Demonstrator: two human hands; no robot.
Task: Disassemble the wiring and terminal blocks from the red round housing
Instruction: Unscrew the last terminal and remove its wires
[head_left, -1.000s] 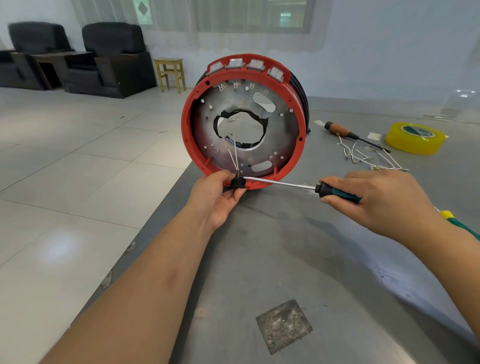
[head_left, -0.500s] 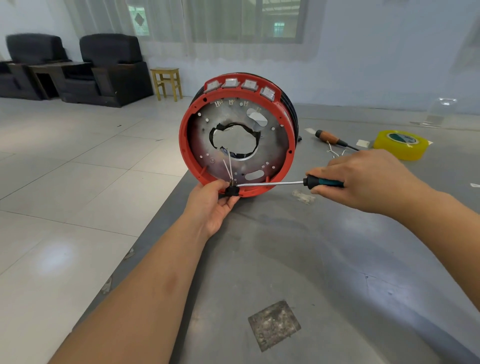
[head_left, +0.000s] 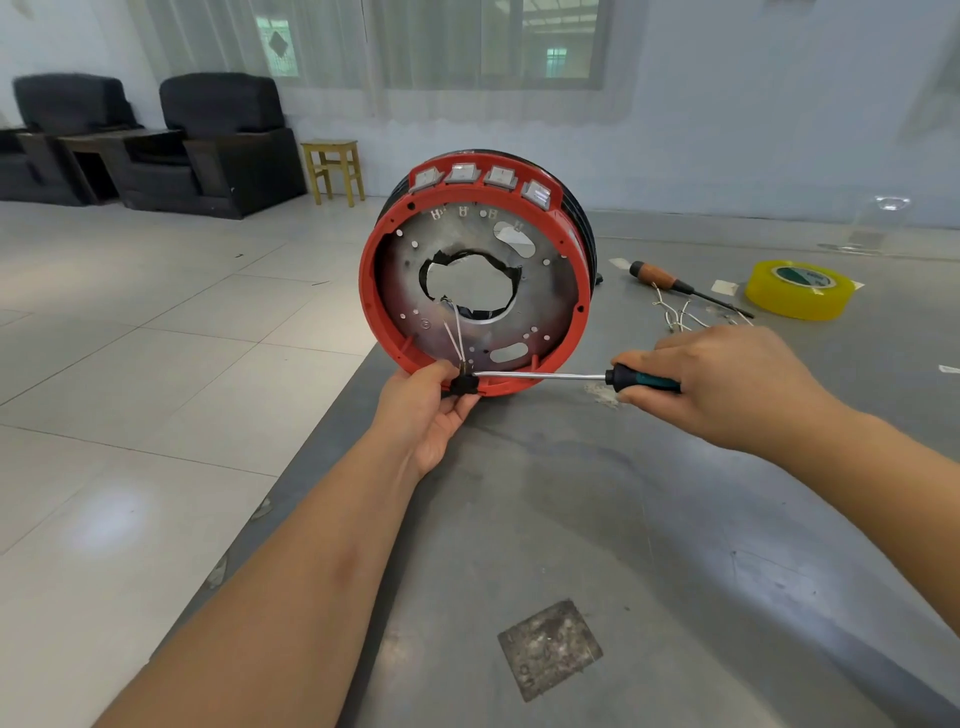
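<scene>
- Red round housing (head_left: 475, 291) stands on edge on the grey table (head_left: 623, 519).
- Left hand (head_left: 431, 410) pinches a black terminal block (head_left: 464, 385) at the lower rim — white wires (head_left: 453, 332) attached.
- Right hand (head_left: 727, 384) grasps the screwdriver (head_left: 571, 375), tip at the block.

No legible text, brand or number is seen; small stamped marks on the metal plate (head_left: 545, 312) of the red housing (head_left: 374, 291) cannot be read.

Screwdriver (head_left: 597, 375) tip's seat in terminal block (head_left: 464, 385) indiscernible.
</scene>
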